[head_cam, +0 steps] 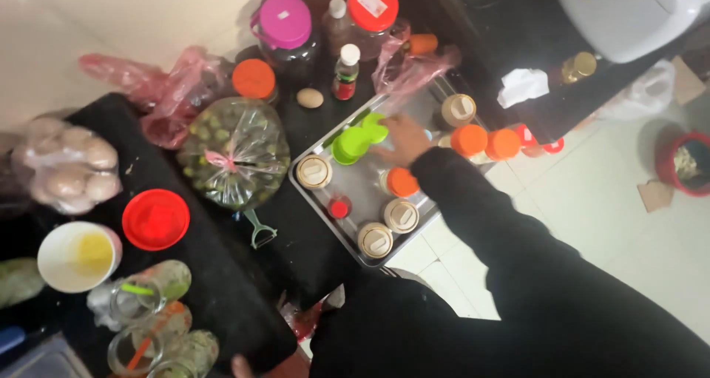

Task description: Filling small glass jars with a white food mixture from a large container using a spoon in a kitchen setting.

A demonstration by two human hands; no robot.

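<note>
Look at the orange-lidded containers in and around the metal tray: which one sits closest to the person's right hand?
The orange-lidded jar inside the metal tray, just below the right hand. The other orange lids lie further off, at the tray's right edge or outside the tray.

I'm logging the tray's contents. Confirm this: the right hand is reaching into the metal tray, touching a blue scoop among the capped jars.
Wrong on one count: the scoop is green, not blue. The head view shows the right hand in the metal tray, touching it among the capped jars.

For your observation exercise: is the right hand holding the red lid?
No, the right hand reaches into the metal tray, beside a green cup; the red lid lies apart.
</note>
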